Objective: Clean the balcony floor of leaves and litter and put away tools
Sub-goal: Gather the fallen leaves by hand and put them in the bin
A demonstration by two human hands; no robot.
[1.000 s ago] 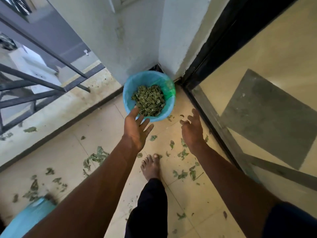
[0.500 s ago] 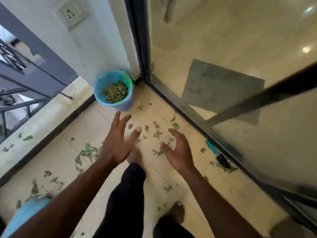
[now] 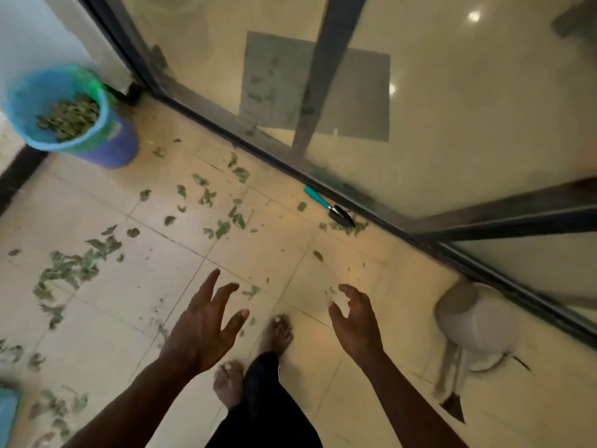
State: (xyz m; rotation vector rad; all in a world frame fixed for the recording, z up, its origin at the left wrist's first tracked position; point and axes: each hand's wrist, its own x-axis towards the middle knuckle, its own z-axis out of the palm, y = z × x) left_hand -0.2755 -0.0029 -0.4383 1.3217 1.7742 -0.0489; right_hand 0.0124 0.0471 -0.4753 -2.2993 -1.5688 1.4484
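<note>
Two-handed, with left hand [image 3: 200,331] spread wide and right hand [image 3: 358,328] loosely curled, each empty, rake leaves [image 3: 223,205] right of the blue bin [image 3: 106,150] into piles first; fetch hand trowel [image 3: 329,206], farther right of bin, last.

The only camera rides on my head, at standing height I'd guess through the blur, tilted steeply down and forward at the floor [image 3: 122,305]. The bin [image 3: 29,101] sits far upper left; right of the bin, the glass door [image 3: 452,108] runs diagonally.
</note>
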